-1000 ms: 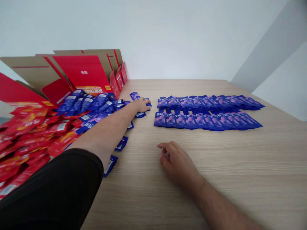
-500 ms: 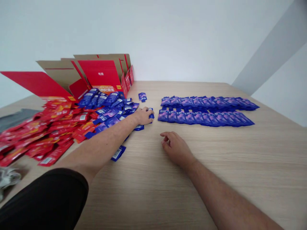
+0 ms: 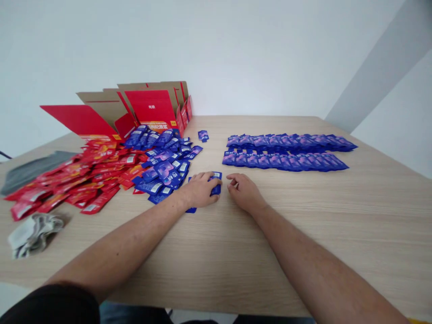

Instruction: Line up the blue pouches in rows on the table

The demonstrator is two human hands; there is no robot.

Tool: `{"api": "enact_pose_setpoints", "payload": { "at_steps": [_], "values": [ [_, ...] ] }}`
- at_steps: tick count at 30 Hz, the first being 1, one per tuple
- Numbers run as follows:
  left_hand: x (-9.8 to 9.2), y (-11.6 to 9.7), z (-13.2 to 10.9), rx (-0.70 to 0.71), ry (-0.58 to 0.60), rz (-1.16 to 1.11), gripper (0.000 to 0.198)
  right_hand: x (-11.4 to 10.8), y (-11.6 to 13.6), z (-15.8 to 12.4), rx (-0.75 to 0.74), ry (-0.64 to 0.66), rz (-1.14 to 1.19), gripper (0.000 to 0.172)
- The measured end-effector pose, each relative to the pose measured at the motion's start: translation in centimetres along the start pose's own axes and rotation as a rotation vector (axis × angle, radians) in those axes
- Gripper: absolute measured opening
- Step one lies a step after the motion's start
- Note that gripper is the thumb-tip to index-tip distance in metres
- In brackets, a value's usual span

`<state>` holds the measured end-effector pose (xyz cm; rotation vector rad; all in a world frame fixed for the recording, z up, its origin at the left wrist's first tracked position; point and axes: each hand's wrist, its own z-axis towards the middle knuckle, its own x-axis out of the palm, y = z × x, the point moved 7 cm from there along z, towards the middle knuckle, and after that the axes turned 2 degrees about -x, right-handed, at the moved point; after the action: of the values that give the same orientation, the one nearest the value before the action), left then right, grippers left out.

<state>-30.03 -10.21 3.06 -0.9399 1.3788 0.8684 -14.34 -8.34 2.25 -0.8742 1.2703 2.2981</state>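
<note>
My left hand (image 3: 201, 190) is over a small blue sachet (image 3: 217, 183) on the table, fingers curled around its edges. Part of that sachet is hidden under the palm, and blue edges of other sachets show beside the hand. Just to the right, my right hand (image 3: 245, 192) hovers at or rests on the tabletop with fingers loosely bent, thumb and forefinger apart, nothing between them. A loose pile of blue sachets (image 3: 165, 168) lies to the left of my left hand. Beyond my right hand, two rows of overlapping blue sachets (image 3: 286, 160) stretch rightward.
Red sachets (image 3: 77, 177) are heaped at the left. Behind them stand open red cardboard boxes (image 3: 151, 105). A single blue sachet (image 3: 203, 135) lies farther back. Grey cloth (image 3: 37, 168) and a crumpled whitish cloth (image 3: 35, 234) sit on the left of the wooden table (image 3: 303, 234).
My left hand has come nearer to me from beside the pile, with a blue sachet under its fingers. My right hand stays close by, fingers still bent. The view has shifted.
</note>
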Motion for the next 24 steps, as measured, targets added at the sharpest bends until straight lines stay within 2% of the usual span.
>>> {"api": "enact_pose_setpoints", "payload": {
  "at_steps": [6,10,13,16,21,24],
  "values": [
    [-0.5,-4.2,-4.0,0.151,0.013,-0.070,0.055,-0.8,-0.6,0.3,0.043,-0.028,0.050,0.032],
    [-1.0,-5.4,-5.1,0.269,0.041,-0.192,0.051,-1.0,-0.8,0.4,0.064,-0.034,0.025,0.032],
    [-2.0,-5.0,-5.5,0.311,0.020,-0.301,0.058,-1.0,-0.7,0.4,0.049,0.001,-0.015,0.031],
    [-2.6,-3.9,-5.6,0.282,-0.002,-0.302,0.065,-0.8,-0.3,0.2,0.028,0.076,-0.083,0.030],
    [-1.2,-2.1,-5.4,0.120,0.059,-0.141,0.079,-0.9,-0.2,-0.6,0.040,0.221,-0.222,0.036],
    [-0.4,-2.0,-5.5,0.089,0.072,-0.121,0.081,-1.1,0.7,-1.1,-0.039,0.331,-0.225,0.055]
  ]
}}
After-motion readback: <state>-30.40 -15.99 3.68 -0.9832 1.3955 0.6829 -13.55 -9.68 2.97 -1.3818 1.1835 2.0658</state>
